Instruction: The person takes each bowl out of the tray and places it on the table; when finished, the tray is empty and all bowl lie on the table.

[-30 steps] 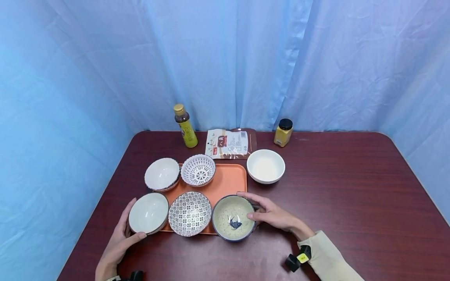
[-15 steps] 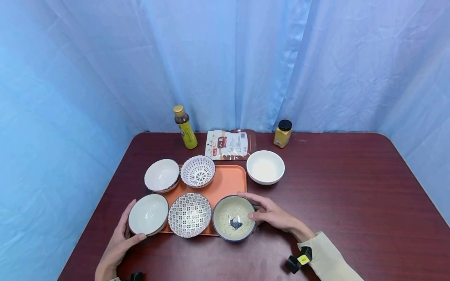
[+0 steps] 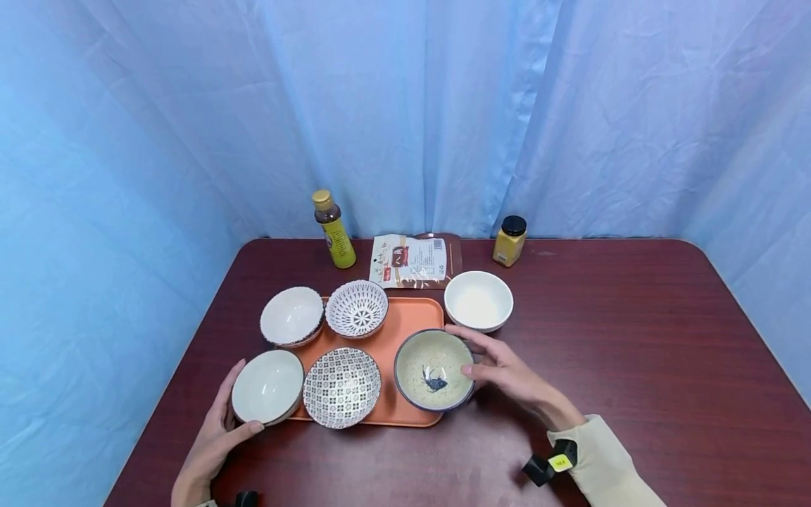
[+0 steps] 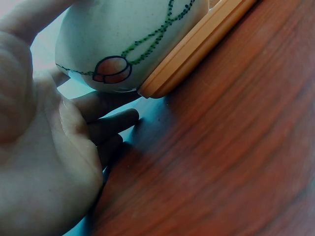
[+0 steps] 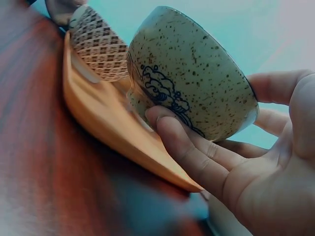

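Note:
My right hand (image 3: 503, 370) holds a speckled beige bowl (image 3: 426, 366) with a blue fish inside, thumb over its rim and fingers around its side. In the right wrist view that bowl (image 5: 192, 73) is tilted and raised above the orange tray (image 5: 113, 132). My left hand (image 3: 212, 429) grips a plain white-inside bowl (image 3: 266, 387) at the tray's front left corner, thumb at the near side. The left wrist view shows a flower painted on this bowl (image 4: 113, 29), which overhangs the tray edge. Between the two stands a black-and-white patterned bowl (image 3: 342, 387).
On the tray's back left are a scalloped white bowl (image 3: 291, 315) and a ray-patterned bowl (image 3: 357, 308). A white bowl (image 3: 478, 301) stands right of the tray. Behind are a bottle (image 3: 336, 232), a flat packet (image 3: 415, 260) and a black-lidded yellow jar (image 3: 510, 241).
My right hand has lifted the speckled bowl and shifted it back and slightly right, uncovering the tray's front right corner. The left hand and its bowl have stayed put.

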A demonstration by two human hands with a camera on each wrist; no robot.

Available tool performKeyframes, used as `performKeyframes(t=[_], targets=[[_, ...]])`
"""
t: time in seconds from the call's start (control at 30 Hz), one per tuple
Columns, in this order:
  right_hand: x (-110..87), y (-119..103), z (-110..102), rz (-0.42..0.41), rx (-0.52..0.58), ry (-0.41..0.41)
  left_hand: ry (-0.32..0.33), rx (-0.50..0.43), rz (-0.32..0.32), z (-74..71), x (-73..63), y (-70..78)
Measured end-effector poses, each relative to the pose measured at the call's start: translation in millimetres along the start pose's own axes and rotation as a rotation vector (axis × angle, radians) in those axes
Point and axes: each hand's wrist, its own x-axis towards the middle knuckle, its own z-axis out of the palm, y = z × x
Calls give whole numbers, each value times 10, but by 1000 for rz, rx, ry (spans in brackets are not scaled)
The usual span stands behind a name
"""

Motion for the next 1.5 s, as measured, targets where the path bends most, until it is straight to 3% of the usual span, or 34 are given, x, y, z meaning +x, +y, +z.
performKeyframes(t=[0.23, 0.5, 0.93, 1.2, 1.5], targets=[[-57, -150, -114, -24, -111, 76, 5, -3, 21, 11, 2, -10], [-160, -273, -296, -9, -140, 189, 6, -4, 32, 20, 4, -17], [-354, -442, -626, -182, 35, 257, 3, -11, 35, 17, -1, -7], [-514, -510, -847, -244, 76, 364, -2, -15, 47, 15, 3, -6], [-626, -475, -1043, -311, 205, 403, -2, -12, 31, 13, 1, 2]])
